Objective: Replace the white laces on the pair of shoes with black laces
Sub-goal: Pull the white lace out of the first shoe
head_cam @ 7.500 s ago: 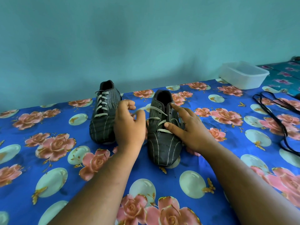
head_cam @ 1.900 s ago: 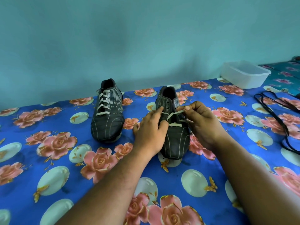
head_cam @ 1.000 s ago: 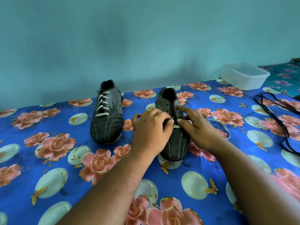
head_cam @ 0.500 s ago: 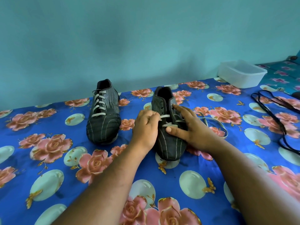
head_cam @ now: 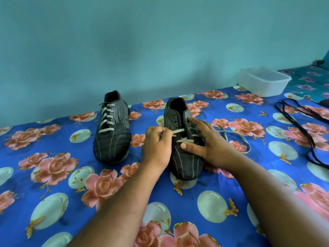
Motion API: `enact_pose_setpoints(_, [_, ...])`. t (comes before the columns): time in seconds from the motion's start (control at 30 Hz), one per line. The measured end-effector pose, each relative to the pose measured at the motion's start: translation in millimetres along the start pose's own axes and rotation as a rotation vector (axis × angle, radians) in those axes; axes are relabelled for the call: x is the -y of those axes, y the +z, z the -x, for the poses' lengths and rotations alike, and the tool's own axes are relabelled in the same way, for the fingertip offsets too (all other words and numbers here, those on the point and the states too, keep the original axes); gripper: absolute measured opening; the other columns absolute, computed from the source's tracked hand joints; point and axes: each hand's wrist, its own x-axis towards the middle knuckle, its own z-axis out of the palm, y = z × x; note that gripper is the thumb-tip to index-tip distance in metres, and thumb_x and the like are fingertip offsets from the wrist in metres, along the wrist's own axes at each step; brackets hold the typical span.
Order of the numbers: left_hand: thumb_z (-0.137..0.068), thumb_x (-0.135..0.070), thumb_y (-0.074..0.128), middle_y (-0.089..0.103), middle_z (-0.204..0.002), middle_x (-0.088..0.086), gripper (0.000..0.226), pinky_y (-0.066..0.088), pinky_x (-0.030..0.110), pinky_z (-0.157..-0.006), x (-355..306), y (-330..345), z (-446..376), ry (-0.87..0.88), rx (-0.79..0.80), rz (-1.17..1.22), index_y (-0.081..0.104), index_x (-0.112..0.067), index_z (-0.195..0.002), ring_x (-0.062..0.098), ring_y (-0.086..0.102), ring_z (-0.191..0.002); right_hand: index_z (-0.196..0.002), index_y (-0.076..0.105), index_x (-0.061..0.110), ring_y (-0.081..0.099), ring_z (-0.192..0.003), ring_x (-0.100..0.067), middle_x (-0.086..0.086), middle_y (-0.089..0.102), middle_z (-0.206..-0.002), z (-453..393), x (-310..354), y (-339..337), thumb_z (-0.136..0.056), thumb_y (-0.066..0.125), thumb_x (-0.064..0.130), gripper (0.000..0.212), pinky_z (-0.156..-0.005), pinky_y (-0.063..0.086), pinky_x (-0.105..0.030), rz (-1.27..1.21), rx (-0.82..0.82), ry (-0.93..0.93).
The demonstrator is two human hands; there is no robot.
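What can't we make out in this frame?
Head view only:
- Black laces: cut off by the right edge, so their count is unclear.
- Right shoe: both hands cover its lower eyelets.
- Left hand: curled fingers hide how it holds the white lace.
- Tub: contents hidden by its wall.

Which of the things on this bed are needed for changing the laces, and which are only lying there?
Needed for the job:
- right shoe, held flat by the right hand
- its white lace, pinched by the left hand
- left shoe, fully laced in white
- black laces, far right

Only lying there:
- white plastic tub
- flowered sheet
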Motion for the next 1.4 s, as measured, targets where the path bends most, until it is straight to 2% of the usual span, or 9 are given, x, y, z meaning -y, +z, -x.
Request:
enact_pose_setpoints(0.17, [-0.086, -0.059, 0.061, 0.057, -0.111, -0.009, 0.031, 0.051, 0.029, -0.085, 4.5, 1.9, 3.5, 0.274, 0.007, -0.074, 0.069, -0.032, -0.098, 0.004, 0.057, -0.104, -0.157, 0.028, 0.038, 0.04, -0.137, -0.007, 0.016, 0.036, -0.151, -0.7, -1.1, 0.1, -0.068, 0.066, 0.075, 0.103, -0.114, 0.037, -0.032, 0.006, -0.005, -0.007])
enact_pose_setpoints(0.27, [-0.089, -0.041, 0.07, 0.061, -0.102, -0.007, 0.014, 0.054, 0.036, -0.08, 5.3, 1.2, -0.4, 0.35, -0.033, -0.144, 0.071, -0.027, -0.089, 0.004, 0.057, -0.099, -0.157, 0.028, 0.037, 0.039, -0.133, -0.003, 0.018, 0.035, -0.148, -0.9, 0.4, -0.4, -0.071, 0.068, 0.07, 0.1, -0.108, 0.034, -0.025, 0.006, -0.003, -0.002])
enact_pose_setpoints(0.5, [-0.073, -0.05, 0.058, 0.061, -0.102, 0.03, 0.03, 0.047, 0.048, -0.068, -0.6, -2.4, -0.9, -0.149, -0.05, 0.331, 0.058, -0.021, -0.077, 0.031, 0.059, -0.082, -0.157, 0.029, 0.036, 0.041, -0.134, -0.005, 0.019, 0.036, -0.146, 0.1, 1.9, 0.8, -0.07, 0.069, 0.07, 0.101, -0.114, 0.035, -0.029, -0.016, -0.003, -0.004])
enact_pose_setpoints(0.57, [-0.078, -0.056, 0.063, 0.064, -0.104, 0.024, 0.031, 0.053, 0.054, -0.078, 1.6, -3.1, -0.8, -0.103, -0.049, 0.246, 0.062, -0.026, -0.083, 0.029, 0.063, -0.089, -0.157, 0.03, 0.036, 0.041, -0.135, -0.005, 0.019, 0.036, -0.146, 0.2, 2.0, 0.8, -0.07, 0.069, 0.07, 0.101, -0.114, 0.035, -0.029, -0.018, -0.003, -0.001])
enact_pose_setpoints(0.67, [-0.089, -0.053, 0.07, 0.059, -0.119, -0.004, 0.028, 0.054, 0.027, -0.086, 0.2, -3.1, 3.6, 0.154, -0.082, 0.05, 0.069, -0.031, -0.106, 0.0, 0.062, -0.09, -0.157, 0.03, 0.034, 0.042, -0.136, -0.006, 0.014, 0.037, -0.151, -0.2, 1.0, 0.5, -0.07, 0.069, 0.07, 0.102, -0.115, 0.036, -0.03, -0.024, -0.002, -0.002])
enact_pose_setpoints(0.8, [-0.084, -0.052, 0.06, 0.056, -0.11, -0.01, 0.022, 0.057, 0.045, -0.08, 4.9, -1.5, 1.1, 0.326, -0.154, -0.181, 0.067, -0.038, -0.1, 0.0, 0.058, -0.083, -0.157, 0.03, 0.033, 0.043, -0.136, -0.007, 0.012, 0.037, -0.152, 0.6, 2.1, 0.4, -0.07, 0.07, 0.068, 0.102, -0.114, 0.036, -0.029, -0.033, -0.003, -0.001])
enact_pose_setpoints(1.03, [-0.094, -0.019, 0.066, 0.062, -0.104, -0.008, 0.012, 0.044, 0.019, -0.076, -7.3, -6.3, 6.6, 0.177, -0.049, 0.124, 0.065, -0.03, -0.098, -0.004, 0.058, -0.083, -0.158, 0.028, 0.034, 0.043, -0.133, -0.006, 0.012, 0.037, -0.151, 1.6, 4.4, -1.0, -0.071, 0.068, 0.069, 0.102, -0.111, 0.036, -0.027, -0.013, 0.004, 0.001])
enact_pose_setpoints(1.2, [-0.087, -0.041, 0.062, 0.072, -0.092, -0.011, 0.024, 0.056, 0.034, -0.083, -7.6, 1.2, 9.4, 0.225, 0.064, 0.165, 0.069, -0.038, -0.11, 0.011, 0.068, -0.089, -0.158, 0.029, 0.032, 0.045, -0.133, -0.007, 0.012, 0.038, -0.149, 1.2, 3.4, -0.9, -0.072, 0.07, 0.067, 0.101, -0.11, 0.038, -0.027, -0.018, 0.005, 0.0])
enact_pose_setpoints(1.4, [-0.088, -0.033, 0.079, 0.072, -0.074, -0.011, 0.009, 0.052, 0.022, -0.068, -2.3, -2.6, 6.1, 0.199, -0.032, 0.057, 0.078, -0.027, -0.094, 0.002, 0.065, -0.07, -0.158, 0.029, 0.032, 0.044, -0.133, -0.007, 0.013, 0.037, -0.149, 1.1, 3.5, -0.4, -0.071, 0.069, 0.069, 0.103, -0.112, 0.038, -0.029, -0.022, 0.001, 0.001])
